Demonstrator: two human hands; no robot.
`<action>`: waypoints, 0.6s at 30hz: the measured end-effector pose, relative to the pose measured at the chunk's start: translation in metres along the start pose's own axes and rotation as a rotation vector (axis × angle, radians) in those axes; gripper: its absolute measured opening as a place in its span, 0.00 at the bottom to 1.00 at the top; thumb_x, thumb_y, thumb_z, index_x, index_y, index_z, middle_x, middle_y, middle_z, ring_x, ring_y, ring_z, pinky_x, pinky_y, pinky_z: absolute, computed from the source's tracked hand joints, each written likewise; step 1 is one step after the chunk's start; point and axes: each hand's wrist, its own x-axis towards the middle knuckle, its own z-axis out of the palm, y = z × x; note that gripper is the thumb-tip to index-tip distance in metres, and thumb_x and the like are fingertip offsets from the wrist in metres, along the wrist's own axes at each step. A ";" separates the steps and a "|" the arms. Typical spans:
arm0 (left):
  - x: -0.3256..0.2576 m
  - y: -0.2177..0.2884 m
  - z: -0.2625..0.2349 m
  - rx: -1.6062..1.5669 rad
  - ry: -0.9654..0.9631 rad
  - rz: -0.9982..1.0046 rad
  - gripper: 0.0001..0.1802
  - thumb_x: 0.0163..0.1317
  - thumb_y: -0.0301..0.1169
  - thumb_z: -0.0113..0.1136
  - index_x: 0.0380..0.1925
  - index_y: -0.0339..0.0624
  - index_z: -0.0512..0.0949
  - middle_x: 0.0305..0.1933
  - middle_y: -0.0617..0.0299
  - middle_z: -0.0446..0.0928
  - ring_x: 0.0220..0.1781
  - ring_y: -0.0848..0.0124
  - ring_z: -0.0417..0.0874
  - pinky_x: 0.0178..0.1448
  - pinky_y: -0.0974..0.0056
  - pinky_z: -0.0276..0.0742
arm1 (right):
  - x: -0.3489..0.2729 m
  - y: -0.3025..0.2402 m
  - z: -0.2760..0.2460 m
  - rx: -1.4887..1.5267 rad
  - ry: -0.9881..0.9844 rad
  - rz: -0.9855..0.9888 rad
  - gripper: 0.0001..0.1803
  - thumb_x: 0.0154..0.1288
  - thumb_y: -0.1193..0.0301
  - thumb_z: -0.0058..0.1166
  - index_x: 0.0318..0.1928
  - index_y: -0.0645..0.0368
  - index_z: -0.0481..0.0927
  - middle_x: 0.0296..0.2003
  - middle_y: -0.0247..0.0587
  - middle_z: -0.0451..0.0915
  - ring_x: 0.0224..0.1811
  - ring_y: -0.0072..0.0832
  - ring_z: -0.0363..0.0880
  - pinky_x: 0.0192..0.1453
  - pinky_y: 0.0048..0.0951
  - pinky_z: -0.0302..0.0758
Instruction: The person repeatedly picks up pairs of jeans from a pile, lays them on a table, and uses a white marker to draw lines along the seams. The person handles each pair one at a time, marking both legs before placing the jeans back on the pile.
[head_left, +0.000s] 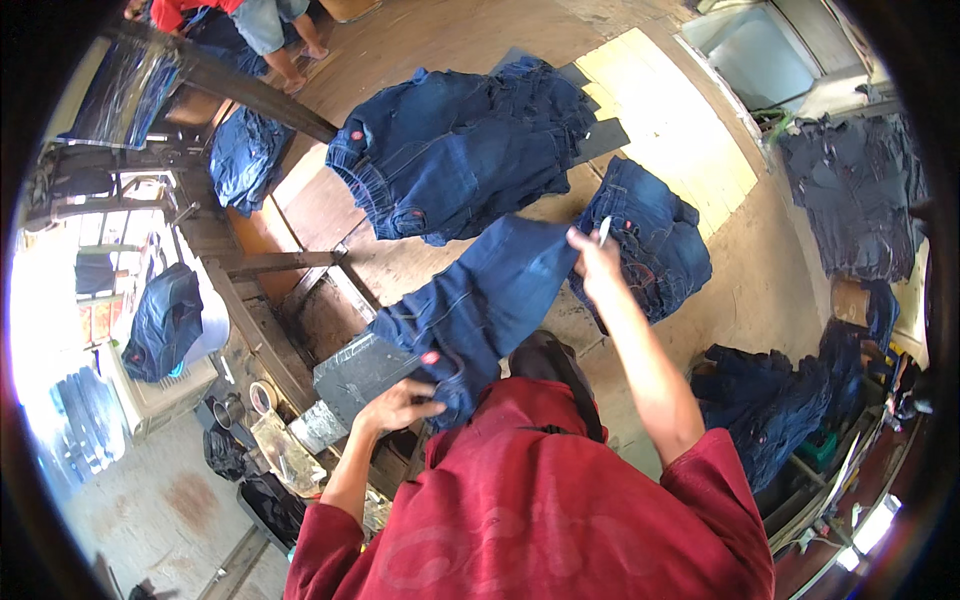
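Dark blue denim garment with a small red patch (pixel 500 275) stretches slantwise in front of the wearer, between the hands, with one end above a dark grey, flat-topped surface (pixel 365 370). The hands are well apart. The left hand (pixel 400 405) touches the near end beside the patch, its fingers bent; whether they grip the cloth or only rest on it cannot be told. The right hand (pixel 597 260) is closed on a slim white object (pixel 605 231), too small to identify, and meets the far corner; whether it also pinches the fabric is unclear. Just beyond lies a folded dark blue denim stack (pixel 650 235), partly covered by that hand and the garment. Farther off, a large heap of blue denim clothing (pixel 460 150) hides most of its own layers. At the upper left, another person in a red top (pixel 180 12) is cut off by the border.
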 end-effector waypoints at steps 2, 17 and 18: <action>0.037 0.021 0.006 0.025 0.129 0.126 0.19 0.80 0.46 0.63 0.52 0.41 0.84 0.52 0.52 0.85 0.55 0.65 0.83 0.58 0.58 0.76 | 0.032 -0.048 0.002 -0.078 -0.032 -0.052 0.25 0.63 0.71 0.80 0.34 0.42 0.68 0.28 0.18 0.67 0.23 0.15 0.61 0.26 0.26 0.61; 0.096 0.056 0.024 -1.813 0.841 0.375 0.31 0.86 0.42 0.50 0.84 0.52 0.63 0.83 0.59 0.70 0.82 0.57 0.72 0.87 0.45 0.66 | -0.223 -0.019 0.032 -1.148 -0.598 -0.824 0.32 0.67 0.57 0.76 0.62 0.60 0.77 0.55 0.51 0.83 0.59 0.50 0.82 0.64 0.47 0.78; 0.074 0.043 0.024 -1.741 0.817 0.504 0.32 0.85 0.44 0.51 0.83 0.49 0.65 0.84 0.58 0.70 0.82 0.56 0.72 0.87 0.46 0.66 | -0.235 -0.010 0.037 -1.092 -0.696 -0.779 0.33 0.66 0.58 0.77 0.63 0.61 0.77 0.55 0.50 0.83 0.60 0.49 0.82 0.64 0.47 0.78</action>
